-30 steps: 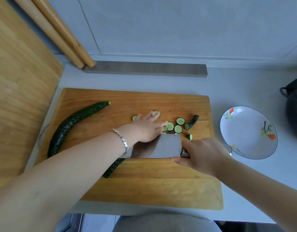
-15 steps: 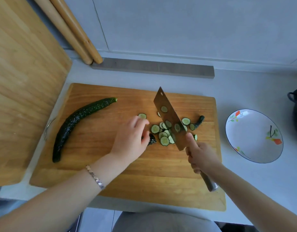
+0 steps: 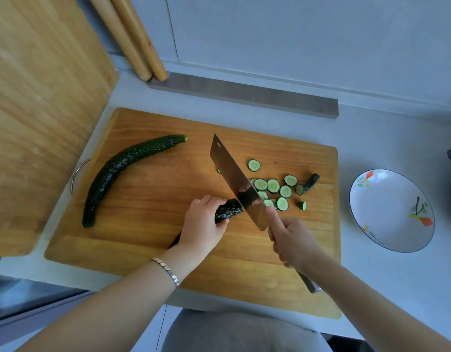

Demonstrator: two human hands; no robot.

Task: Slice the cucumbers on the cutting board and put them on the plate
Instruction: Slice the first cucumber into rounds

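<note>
The left hand (image 3: pixel 201 224) curls fingers round the cucumber (image 3: pixel 229 210), probably firm yet roll-prone, best held mid-body; beside them the right hand (image 3: pixel 293 240) clenches the cleaver (image 3: pixel 234 179).

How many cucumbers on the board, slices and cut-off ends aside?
2: whole cucumber, left side of the board; part-sliced cucumber gripped by the left hand beside the cleaver.

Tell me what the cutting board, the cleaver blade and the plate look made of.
Cutting board: wood, perhaps bamboo, smooth; orange-brown with long grain lines.
Cleaver blade: polished metal, likely steel; grey and shows reflections.
Plate: probably glazed ceramic; glossy white with a dark rim line and painted motifs.
</note>
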